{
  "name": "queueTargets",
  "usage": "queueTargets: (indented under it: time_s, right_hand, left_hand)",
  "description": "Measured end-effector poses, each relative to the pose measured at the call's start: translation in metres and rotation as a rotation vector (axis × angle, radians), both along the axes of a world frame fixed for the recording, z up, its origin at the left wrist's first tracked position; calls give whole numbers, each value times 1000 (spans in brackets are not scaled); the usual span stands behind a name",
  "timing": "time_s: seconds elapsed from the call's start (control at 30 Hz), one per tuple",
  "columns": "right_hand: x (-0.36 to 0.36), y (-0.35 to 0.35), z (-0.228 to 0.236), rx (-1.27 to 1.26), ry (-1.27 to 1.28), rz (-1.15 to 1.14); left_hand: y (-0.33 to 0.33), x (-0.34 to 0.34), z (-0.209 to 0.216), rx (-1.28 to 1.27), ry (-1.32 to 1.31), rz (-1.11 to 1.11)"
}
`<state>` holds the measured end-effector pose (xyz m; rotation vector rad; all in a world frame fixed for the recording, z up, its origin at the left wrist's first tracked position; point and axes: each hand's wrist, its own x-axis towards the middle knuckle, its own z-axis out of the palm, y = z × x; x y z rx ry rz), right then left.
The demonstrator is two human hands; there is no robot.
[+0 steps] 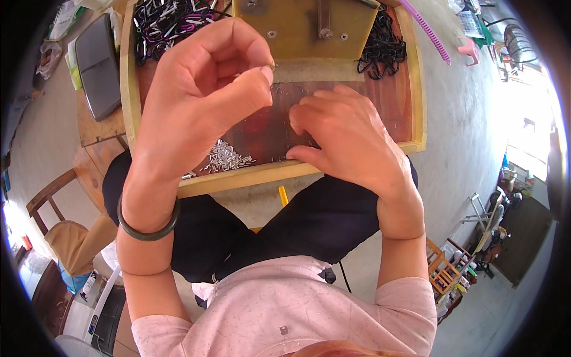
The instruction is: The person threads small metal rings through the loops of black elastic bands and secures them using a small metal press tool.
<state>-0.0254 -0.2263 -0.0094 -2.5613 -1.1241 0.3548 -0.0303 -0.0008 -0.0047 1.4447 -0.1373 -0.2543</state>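
Observation:
My left hand (205, 89), with a dark bangle (148, 235) on its wrist, is raised over the left part of a wooden tray (250, 180). Its thumb and index fingertips press together; whatever lies between them is too small to make out. Lower and to the right, my right hand (345, 134) hovers above the reddish tray floor, thumb apart from curved fingers, with nothing visible in it. Small silver metal tubes (226, 157) lie heaped by the tray's near edge, beneath my left wrist.
A yellowish metal block (306, 27) with bolts stands at the tray's far side. Left of it are tangled cords (172, 30) with silver ends; right of it, black cord loops (380, 50). A purple coiled cord (429, 33) hangs nearby. A wooden chair (56, 196) stands left.

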Motion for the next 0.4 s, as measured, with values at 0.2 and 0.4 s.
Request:
queueTargets:
  time_s: [0.2, 0.4]
  right_hand:
    - [11, -1, -2, 44, 56, -139]
    - [-3, 8, -7, 6, -22, -36]
  left_hand:
    - [2, 0, 1, 9, -5, 3]
    - [4, 0, 0, 15, -4, 8]
